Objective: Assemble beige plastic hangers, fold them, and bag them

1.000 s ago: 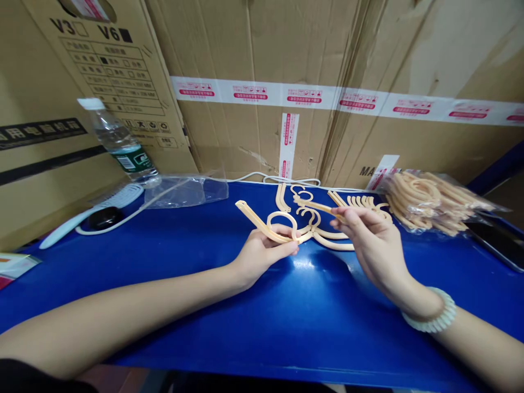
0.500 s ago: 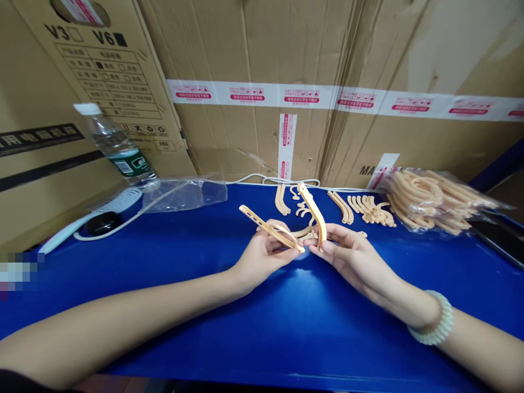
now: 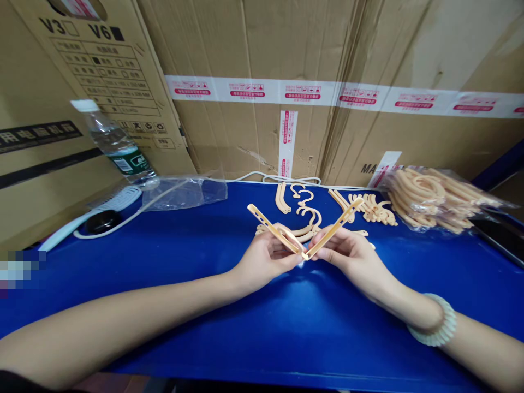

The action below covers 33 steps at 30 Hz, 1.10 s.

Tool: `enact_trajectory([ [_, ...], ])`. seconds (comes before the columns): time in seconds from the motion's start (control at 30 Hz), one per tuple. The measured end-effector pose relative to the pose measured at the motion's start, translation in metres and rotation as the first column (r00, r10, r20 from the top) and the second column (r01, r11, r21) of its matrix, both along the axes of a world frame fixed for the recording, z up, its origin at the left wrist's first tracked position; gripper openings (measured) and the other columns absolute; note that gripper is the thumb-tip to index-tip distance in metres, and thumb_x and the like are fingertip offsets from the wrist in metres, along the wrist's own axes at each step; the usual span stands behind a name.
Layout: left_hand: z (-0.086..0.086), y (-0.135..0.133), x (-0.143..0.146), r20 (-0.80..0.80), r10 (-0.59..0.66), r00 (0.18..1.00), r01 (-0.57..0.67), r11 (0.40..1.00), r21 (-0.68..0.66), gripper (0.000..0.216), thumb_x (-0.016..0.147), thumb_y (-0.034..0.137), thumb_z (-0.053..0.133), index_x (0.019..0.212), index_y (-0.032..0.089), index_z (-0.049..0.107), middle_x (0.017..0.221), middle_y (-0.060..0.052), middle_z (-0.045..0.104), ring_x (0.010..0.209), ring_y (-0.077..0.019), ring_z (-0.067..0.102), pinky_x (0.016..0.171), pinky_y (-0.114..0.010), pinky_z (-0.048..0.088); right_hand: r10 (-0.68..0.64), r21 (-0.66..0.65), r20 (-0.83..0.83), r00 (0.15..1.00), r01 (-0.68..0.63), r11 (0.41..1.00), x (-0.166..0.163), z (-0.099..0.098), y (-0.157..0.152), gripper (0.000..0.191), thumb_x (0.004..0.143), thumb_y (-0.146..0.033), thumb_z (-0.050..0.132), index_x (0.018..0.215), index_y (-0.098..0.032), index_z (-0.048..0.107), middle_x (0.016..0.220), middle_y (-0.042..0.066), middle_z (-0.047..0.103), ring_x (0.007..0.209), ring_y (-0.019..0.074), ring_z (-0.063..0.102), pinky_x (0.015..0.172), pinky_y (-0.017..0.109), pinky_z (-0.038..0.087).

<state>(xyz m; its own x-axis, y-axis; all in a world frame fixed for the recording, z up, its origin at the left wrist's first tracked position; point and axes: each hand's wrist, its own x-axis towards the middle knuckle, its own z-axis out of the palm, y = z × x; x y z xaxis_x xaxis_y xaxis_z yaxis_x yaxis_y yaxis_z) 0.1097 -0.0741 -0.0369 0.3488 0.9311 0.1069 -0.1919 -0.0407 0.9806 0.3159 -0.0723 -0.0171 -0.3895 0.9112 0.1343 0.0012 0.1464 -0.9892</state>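
My left hand (image 3: 268, 254) is closed on a slotted, peach-coloured plastic hanger arm (image 3: 262, 217) that slants up to the left. Another slotted hanger arm (image 3: 340, 222) slants up to the right, pinched in my right hand (image 3: 346, 251). The lower ends of both arms meet in a V between my fingertips; whether they are joined, I cannot tell. Behind my hands lie peach hanger hooks (image 3: 305, 195) and a curved hanger piece (image 3: 301, 236), partly hidden by the fingers.
Loose hanger arms (image 3: 281, 197) and a pile of small parts (image 3: 373, 210) lie at the back of the blue table (image 3: 229, 338). A bagged bundle (image 3: 434, 196) sits at the right. Leftward are a water bottle (image 3: 131, 158), a hairbrush (image 3: 94, 210) and a black mouse-like object (image 3: 103, 221).
My right hand has turned its hanger arm, which now leans right with its slotted side showing. Its lower end has come against the left arm's end.
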Motion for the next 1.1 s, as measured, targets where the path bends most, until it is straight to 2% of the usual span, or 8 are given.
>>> enact_trajectory([
  [0.1, 0.001, -0.002, 0.001, -0.023, 0.003, 1.0, -0.003, 1.0, 0.011, 0.026, 0.071, 0.021, 0.086, 0.084, 0.016, 0.063, 0.092, -0.006, 0.076, 0.089, -0.0212, 0.076, 0.089, -0.035, 0.061, -0.01, 0.036, 0.024, 1.0, 0.01, 0.999, 0.0, 0.0, -0.001, 0.025, 0.082, -0.039, 0.082, 0.093, -0.022, 0.069, 0.092, 0.005, 0.077, 0.086, 0.0229, 0.074, 0.085, 0.04, 0.061],
  [0.23, 0.002, -0.003, 0.002, -0.03, 0.035, 0.999, -0.034, 0.999, 0.009, 0.023, 0.071, 0.019, 0.084, 0.081, 0.016, 0.064, 0.092, -0.006, 0.076, 0.086, -0.021, 0.077, 0.087, -0.034, 0.062, -0.019, 0.071, 0.062, 0.998, 0.014, 0.997, 0.0, 0.001, -0.002, 0.022, 0.083, -0.036, 0.081, 0.094, -0.021, 0.07, 0.094, 0.005, 0.077, 0.088, 0.0234, 0.074, 0.083, 0.039, 0.062],
  [0.43, 0.0, -0.004, 0.0, -0.03, 0.075, 0.997, -0.075, 0.997, -0.013, 0.025, 0.068, 0.017, 0.085, 0.08, 0.016, 0.063, 0.089, -0.004, 0.077, 0.085, -0.0216, 0.077, 0.086, -0.034, 0.062, -0.029, 0.042, 0.064, 0.998, 0.027, 0.999, 0.001, 0.0, -0.001, 0.025, 0.08, -0.038, 0.083, 0.092, -0.021, 0.069, 0.09, 0.005, 0.076, 0.085, 0.0237, 0.074, 0.08, 0.039, 0.063],
  [0.57, -0.003, -0.004, 0.0, -0.025, 0.099, 0.995, -0.1, 0.992, -0.075, 0.029, 0.066, 0.018, 0.087, 0.082, 0.016, 0.063, 0.087, -0.005, 0.078, 0.085, -0.022, 0.077, 0.087, -0.036, 0.062, -0.054, 0.068, 0.086, 0.995, 0.048, 0.997, 0.0, -0.001, -0.003, 0.024, 0.081, -0.037, 0.082, 0.087, -0.021, 0.066, 0.087, 0.005, 0.074, 0.08, 0.0215, 0.072, 0.077, 0.037, 0.063],
  [0.7, 0.0, -0.005, 0.001, -0.03, 0.106, 0.994, -0.108, 0.991, -0.084, 0.03, 0.065, 0.019, 0.087, 0.081, 0.016, 0.062, 0.082, -0.003, 0.076, 0.081, -0.0198, 0.076, 0.082, -0.033, 0.062, -0.057, 0.059, 0.102, 0.993, 0.051, 0.997, -0.002, 0.0, -0.003, 0.026, 0.081, -0.039, 0.081, 0.088, -0.02, 0.065, 0.087, 0.005, 0.073, 0.079, 0.021, 0.071, 0.076, 0.036, 0.062],
  [0.83, 0.006, -0.004, -0.001, -0.019, 0.133, 0.991, -0.134, 0.986, -0.096, 0.03, 0.063, 0.016, 0.088, 0.078, 0.015, 0.062, 0.076, 0.0, 0.073, 0.073, -0.0143, 0.072, 0.075, -0.025, 0.058, -0.035, 0.078, 0.152, 0.988, 0.023, 0.997, 0.009, 0.012, 0.008, 0.032, 0.075, -0.041, 0.087, 0.084, -0.019, 0.064, 0.076, 0.0, 0.068, 0.068, 0.0167, 0.066, 0.065, 0.029, 0.058],
  [0.97, 0.012, 0.003, -0.012, 0.048, 0.183, 0.982, -0.176, 0.977, -0.119, 0.034, 0.062, 0.017, 0.091, 0.082, 0.015, 0.064, 0.076, 0.0, 0.074, 0.069, -0.0121, 0.07, 0.071, -0.023, 0.056, 0.117, 0.156, 0.251, 0.961, -0.16, 0.975, 0.035, 0.032, 0.028, 0.028, 0.073, -0.037, 0.089, 0.083, -0.018, 0.071, 0.074, 0.002, 0.07, 0.064, 0.016, 0.065, 0.058, 0.026, 0.053],
  [1.1, 0.021, 0.017, -0.026, 0.153, 0.199, 0.968, -0.173, 0.97, -0.168, 0.031, 0.064, 0.021, 0.091, 0.079, 0.013, 0.065, 0.07, -0.001, 0.071, 0.066, -0.0122, 0.069, 0.068, -0.023, 0.056, 0.068, 0.3, 0.376, 0.924, -0.191, 0.935, 0.059, 0.049, 0.042, 0.024, 0.076, -0.038, 0.088, 0.085, -0.018, 0.078, 0.083, 0.005, 0.075, 0.072, 0.0192, 0.067, 0.062, 0.028, 0.052],
])
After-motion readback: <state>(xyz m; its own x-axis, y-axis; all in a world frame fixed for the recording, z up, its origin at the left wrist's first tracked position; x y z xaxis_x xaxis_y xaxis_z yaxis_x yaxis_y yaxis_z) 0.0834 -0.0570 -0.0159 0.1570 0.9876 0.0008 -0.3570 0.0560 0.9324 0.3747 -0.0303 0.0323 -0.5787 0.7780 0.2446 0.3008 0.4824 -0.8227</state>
